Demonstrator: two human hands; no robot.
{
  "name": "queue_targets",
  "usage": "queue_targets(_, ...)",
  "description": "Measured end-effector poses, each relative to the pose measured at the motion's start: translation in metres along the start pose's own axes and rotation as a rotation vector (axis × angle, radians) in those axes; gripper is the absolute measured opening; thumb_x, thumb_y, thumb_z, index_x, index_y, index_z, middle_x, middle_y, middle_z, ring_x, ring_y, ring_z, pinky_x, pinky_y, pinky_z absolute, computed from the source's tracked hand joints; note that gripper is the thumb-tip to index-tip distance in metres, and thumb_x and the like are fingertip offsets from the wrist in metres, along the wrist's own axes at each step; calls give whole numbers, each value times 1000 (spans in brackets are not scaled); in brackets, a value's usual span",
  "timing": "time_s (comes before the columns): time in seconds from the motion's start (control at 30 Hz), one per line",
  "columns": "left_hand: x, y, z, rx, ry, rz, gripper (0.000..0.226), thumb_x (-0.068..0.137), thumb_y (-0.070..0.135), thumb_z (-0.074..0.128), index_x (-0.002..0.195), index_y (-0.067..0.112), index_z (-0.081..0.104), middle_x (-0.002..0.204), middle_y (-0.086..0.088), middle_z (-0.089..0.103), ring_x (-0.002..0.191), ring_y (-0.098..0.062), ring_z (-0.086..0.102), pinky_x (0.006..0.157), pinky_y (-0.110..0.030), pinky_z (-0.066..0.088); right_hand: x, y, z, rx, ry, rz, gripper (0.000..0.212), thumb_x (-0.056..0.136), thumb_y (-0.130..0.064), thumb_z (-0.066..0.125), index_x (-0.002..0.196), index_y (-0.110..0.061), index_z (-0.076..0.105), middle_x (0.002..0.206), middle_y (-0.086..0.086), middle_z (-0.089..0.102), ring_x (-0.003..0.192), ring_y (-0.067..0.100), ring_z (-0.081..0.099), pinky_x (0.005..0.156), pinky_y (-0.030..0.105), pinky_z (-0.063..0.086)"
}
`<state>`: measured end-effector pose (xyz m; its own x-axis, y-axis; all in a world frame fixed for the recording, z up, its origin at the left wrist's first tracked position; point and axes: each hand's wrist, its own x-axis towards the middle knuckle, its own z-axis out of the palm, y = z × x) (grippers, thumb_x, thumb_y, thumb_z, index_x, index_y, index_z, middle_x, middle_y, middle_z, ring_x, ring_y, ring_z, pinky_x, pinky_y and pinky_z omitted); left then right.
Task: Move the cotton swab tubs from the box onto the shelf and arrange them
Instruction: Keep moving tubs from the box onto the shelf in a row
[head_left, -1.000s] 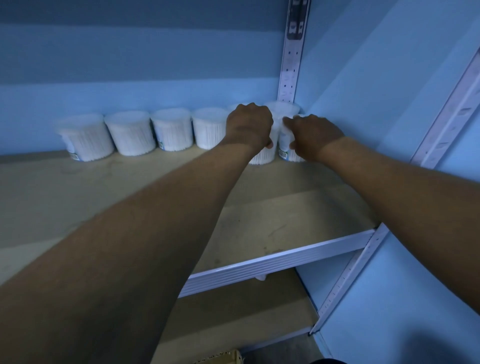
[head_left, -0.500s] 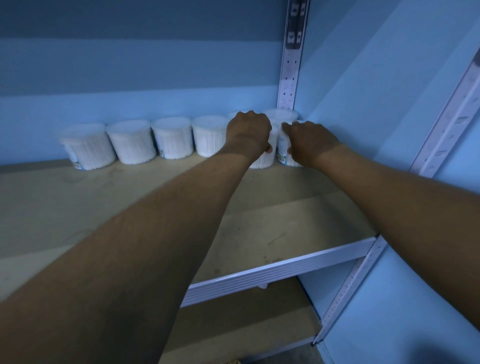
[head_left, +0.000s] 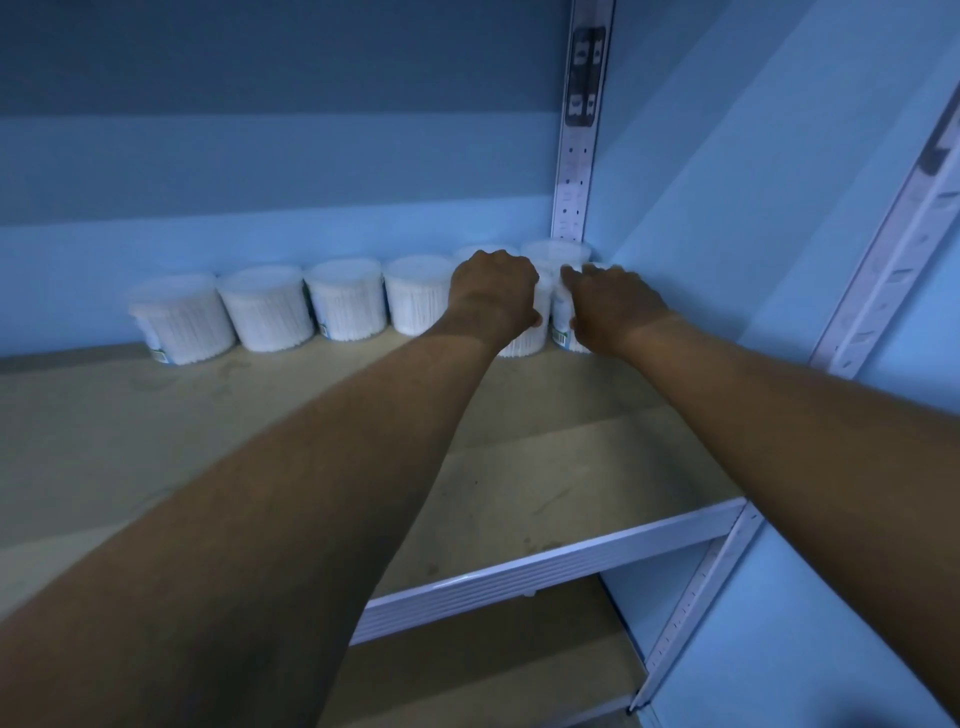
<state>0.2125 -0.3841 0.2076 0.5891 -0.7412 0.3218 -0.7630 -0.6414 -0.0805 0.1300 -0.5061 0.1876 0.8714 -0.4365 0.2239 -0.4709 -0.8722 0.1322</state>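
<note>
Several clear round tubs of white cotton swabs (head_left: 270, 309) stand in a row along the back of the wooden shelf (head_left: 519, 467). At the right end, in the corner, two more tubs stand in front of the row. My left hand (head_left: 493, 293) is closed over the top of the left front tub (head_left: 527, 340). My right hand (head_left: 610, 306) grips the right front tub (head_left: 563, 325) from its right side. Both hands hide most of these two tubs. Another tub (head_left: 556, 253) shows behind them in the corner. The box is out of view.
A white perforated upright (head_left: 574, 171) rises in the back corner, and a second upright (head_left: 883, 291) runs along the blue right wall. A lower shelf (head_left: 493, 665) lies beneath. The shelf's white front rail (head_left: 545, 566) crosses below my arms.
The view has shifted slightly, so the tubs sit lower in the frame. Both hands stay on the two front tubs in the corner, barely moved.
</note>
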Motion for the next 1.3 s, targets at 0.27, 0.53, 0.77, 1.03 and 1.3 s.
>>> queue_targets(0.27,-23,-10,-12,-160,-39,11,68,88,53,62,145,19,46,146,-5,51,132,-27,49,105,-40,42,-16,3,-22,90,2,27,82,94,-19,60,158,-9,11,164,15,14,150,37,13,117,47,26)
queue_targets(0.53,-79,-38,-55,-100,-142,-2,63,87,57,59,142,28,48,144,-3,51,129,-25,50,100,-38,45,-71,-19,-52,166,-77,10,75,97,-32,55,159,-20,14,165,6,15,151,26,16,118,43,29)
queue_targets(0.77,-156,-68,-85,-58,-237,-31,71,88,61,57,149,31,39,152,-2,43,138,-23,41,106,-37,40,-123,-74,-76,284,-32,-60,68,96,-36,57,154,-17,26,156,9,32,140,30,35,106,46,42)
queue_targets(1.03,-249,-108,-106,-51,-256,-65,73,88,60,58,151,32,36,153,-1,43,139,-23,41,108,-39,41,-184,-141,-78,361,-44,-208,75,97,-37,58,158,-20,18,163,4,19,149,24,23,111,43,35)
queue_targets(1.3,-337,-132,-99,-87,-270,-145,68,89,55,59,150,32,38,151,2,45,136,-22,44,107,-37,41,-247,-197,-72,369,-70,-376,71,99,-36,55,158,-16,21,164,5,18,150,24,18,115,41,32)
